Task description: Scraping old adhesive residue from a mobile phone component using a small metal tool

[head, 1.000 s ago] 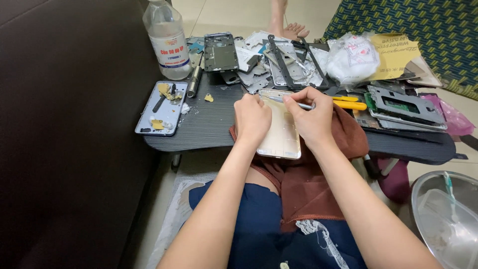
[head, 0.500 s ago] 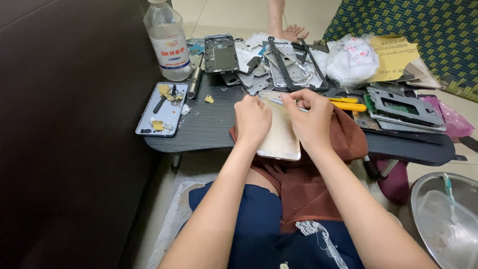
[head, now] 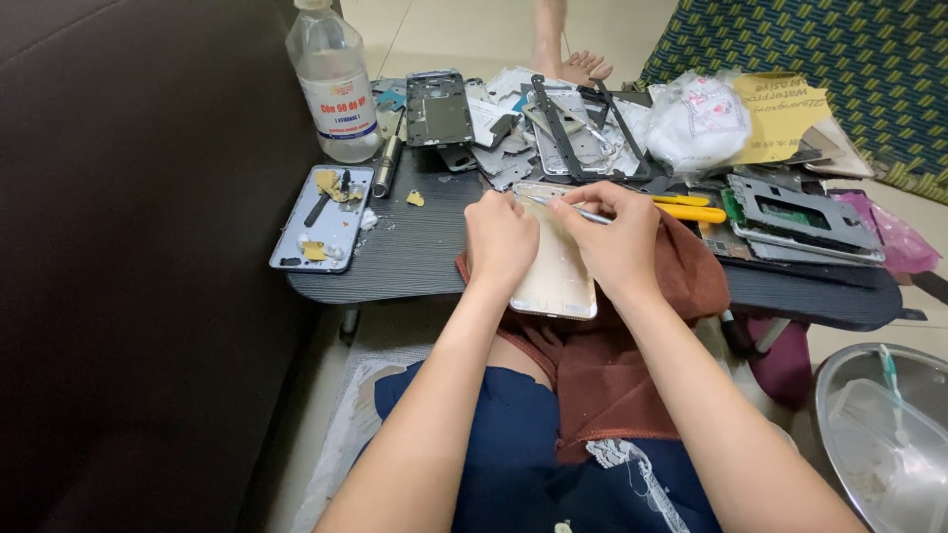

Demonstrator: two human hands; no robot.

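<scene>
A gold phone back shell (head: 556, 276) lies on a brown cloth (head: 681, 266) at the near edge of a low dark table (head: 415, 247). My left hand (head: 500, 240) presses down on the shell's left side. My right hand (head: 612, 237) pinches a thin metal tool (head: 568, 208) whose tip rests at the shell's top edge. The cloth hangs down over my lap.
A clear plastic bottle (head: 333, 84) stands at the table's back left, a silver phone back (head: 322, 217) with yellow scraps beside it. Several phone frames (head: 553, 128), a yellow-handled tool (head: 691, 209) and grey parts (head: 795, 212) crowd the back. A metal bowl (head: 879, 434) sits lower right. Someone's foot (head: 568, 49) is beyond.
Both hands stay on the gold shell; my right hand has shifted slightly with the thin tool along the top edge.
</scene>
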